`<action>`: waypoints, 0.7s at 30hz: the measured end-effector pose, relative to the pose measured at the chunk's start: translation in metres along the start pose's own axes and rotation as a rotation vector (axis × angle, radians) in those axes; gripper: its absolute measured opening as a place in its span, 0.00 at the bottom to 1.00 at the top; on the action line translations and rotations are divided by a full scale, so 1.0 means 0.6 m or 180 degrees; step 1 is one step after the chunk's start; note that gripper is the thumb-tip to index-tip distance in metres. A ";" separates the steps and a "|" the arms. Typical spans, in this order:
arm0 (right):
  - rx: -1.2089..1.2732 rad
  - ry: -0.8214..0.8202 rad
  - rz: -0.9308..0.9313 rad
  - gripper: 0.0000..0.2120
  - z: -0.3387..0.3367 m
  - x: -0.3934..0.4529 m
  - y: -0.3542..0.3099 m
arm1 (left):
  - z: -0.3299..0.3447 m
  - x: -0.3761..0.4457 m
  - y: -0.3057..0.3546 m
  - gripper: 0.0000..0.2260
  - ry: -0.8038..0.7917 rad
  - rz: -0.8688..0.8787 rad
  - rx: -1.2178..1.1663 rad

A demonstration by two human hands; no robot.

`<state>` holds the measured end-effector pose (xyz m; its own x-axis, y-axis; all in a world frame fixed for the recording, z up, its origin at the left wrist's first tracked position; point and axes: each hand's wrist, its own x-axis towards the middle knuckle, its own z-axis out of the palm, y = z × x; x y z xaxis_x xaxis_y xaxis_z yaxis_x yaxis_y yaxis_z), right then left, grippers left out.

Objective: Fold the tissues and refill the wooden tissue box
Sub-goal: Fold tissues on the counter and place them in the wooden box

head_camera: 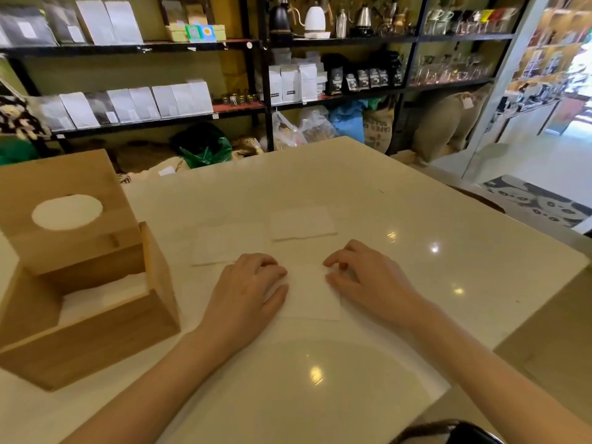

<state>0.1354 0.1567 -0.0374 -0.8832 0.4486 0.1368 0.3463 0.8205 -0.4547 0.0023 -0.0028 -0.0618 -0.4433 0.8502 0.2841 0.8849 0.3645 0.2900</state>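
A white tissue (309, 293) lies flat on the cream table (416, 251) in front of me. My left hand (246, 290) presses on its left side, fingers curled over its top edge. At the tissue's top right corner my right hand (362, 274) rests, fingertips pinching or pressing the edge. Two folded tissues lie beyond: one (229, 245) to the left, one (302, 223) further back. The wooden tissue box (105, 328) stands open at the left with white tissues (102, 293) inside. Its lid (67, 200), with an oval hole, leans on the box's back.
Black shelves (256, 46) with white bags, kettles and glassware line the wall behind the table. Sacks and plastic bags (205, 145) sit on the floor beyond the far edge. The table's right edge (499, 341) drops off to a tan floor. A dark object (448, 434) shows at the bottom.
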 end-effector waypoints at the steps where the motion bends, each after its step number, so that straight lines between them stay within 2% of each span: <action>1: 0.0069 -0.0004 -0.0003 0.09 0.002 0.002 -0.001 | 0.001 0.000 0.001 0.18 0.0046 0.0002 -0.0016; 4: 0.0234 0.0011 0.0039 0.04 0.005 0.008 -0.003 | 0.002 -0.001 0.000 0.21 0.0146 -0.0060 -0.0107; 6: 0.0634 0.0113 0.0161 0.02 0.004 0.013 -0.002 | 0.003 -0.001 -0.002 0.22 0.0148 -0.0086 -0.0101; 9: 0.1505 0.0415 0.0372 0.04 -0.011 0.025 0.005 | 0.006 -0.001 -0.004 0.24 0.0156 -0.0065 -0.0059; 12: 0.1992 0.0667 0.0224 0.07 -0.037 0.032 0.004 | 0.006 -0.001 -0.002 0.26 0.0216 -0.0114 -0.0199; 18: 0.3004 0.0797 -0.0094 0.09 -0.085 0.019 -0.023 | -0.043 0.001 0.020 0.23 0.0691 -0.0128 -0.1058; 19: 0.3111 0.0718 -0.0091 0.09 -0.091 0.013 -0.029 | -0.058 0.001 0.026 0.23 0.0702 -0.0212 -0.1309; 21: 0.3256 0.0501 -0.0089 0.09 -0.096 0.002 -0.040 | -0.093 0.000 0.042 0.24 0.0399 -0.0605 -0.2206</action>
<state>0.1441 0.1578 0.0241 -0.8101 0.5355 0.2388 -0.1729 0.1710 -0.9700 0.0166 -0.0150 -0.0036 -0.6301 0.7311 0.2617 0.5156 0.1419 0.8450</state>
